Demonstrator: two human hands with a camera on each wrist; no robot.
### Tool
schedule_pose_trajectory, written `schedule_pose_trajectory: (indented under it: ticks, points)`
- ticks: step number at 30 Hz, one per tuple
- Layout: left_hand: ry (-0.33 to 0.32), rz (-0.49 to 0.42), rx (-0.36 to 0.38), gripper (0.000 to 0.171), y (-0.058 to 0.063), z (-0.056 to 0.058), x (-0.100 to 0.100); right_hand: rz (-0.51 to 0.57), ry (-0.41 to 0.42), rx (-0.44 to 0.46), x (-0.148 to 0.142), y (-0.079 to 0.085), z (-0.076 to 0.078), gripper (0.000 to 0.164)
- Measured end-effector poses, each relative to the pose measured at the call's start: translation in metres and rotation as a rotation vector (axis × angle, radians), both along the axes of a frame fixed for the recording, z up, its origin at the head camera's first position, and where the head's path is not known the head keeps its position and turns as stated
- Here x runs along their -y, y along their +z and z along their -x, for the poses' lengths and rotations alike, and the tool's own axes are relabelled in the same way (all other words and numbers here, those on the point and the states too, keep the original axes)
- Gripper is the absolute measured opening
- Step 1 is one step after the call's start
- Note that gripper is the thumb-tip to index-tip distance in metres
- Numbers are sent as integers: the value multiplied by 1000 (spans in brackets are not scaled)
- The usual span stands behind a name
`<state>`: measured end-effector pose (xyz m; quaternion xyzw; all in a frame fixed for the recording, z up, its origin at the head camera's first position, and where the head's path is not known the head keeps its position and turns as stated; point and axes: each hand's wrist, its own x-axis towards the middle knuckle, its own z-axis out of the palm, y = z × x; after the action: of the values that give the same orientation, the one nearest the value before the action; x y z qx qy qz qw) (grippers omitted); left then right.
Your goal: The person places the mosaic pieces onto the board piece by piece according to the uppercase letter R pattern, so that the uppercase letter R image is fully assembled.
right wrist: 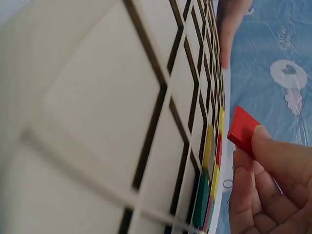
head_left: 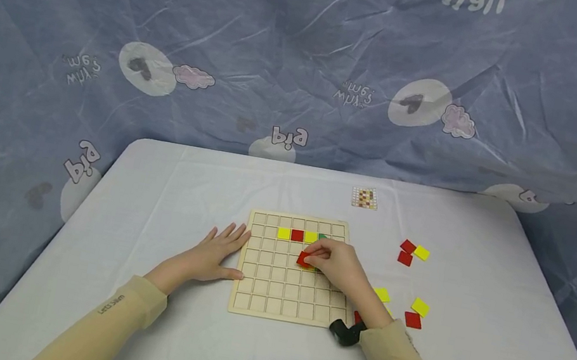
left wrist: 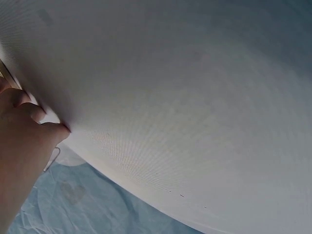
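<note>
Even head-view light, dim left-wrist view, board blurred up close

Wooden board; smooth tile

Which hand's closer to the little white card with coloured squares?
Right. The right hand, above the pale square wooden board, is in front of the card; the left hand rests at the board's left edge, farther off.
</note>
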<state>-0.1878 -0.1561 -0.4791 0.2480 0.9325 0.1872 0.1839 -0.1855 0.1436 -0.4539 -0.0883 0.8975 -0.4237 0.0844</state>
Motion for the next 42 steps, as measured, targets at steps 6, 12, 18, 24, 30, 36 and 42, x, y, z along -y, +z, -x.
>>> schedule_pose_trajectory:
  ticks: [6,12,18,24,30,36,42]
  points:
    - [2,3,-3,97,1,0,-1,-21,39,-14,16,-2,5,6]
    - [-1,1,-4,97,-1,-1,-1,-77,57,-18,22,-3,6,4]
    - [0,-5,-10,97,-1,0,0,-185,65,-57,28,-2,6,3]
    - [9,-11,-2,97,0,0,0,-274,80,-73,32,1,5,10]
    - [6,-16,-5,97,-1,1,0,-180,78,-50,17,8,5,15]
    - [2,-17,-7,97,-1,1,0,-98,29,-20,-21,19,1,22]
    - [0,-13,1,98,-2,1,0,-109,-44,-6,-71,19,-10,26]
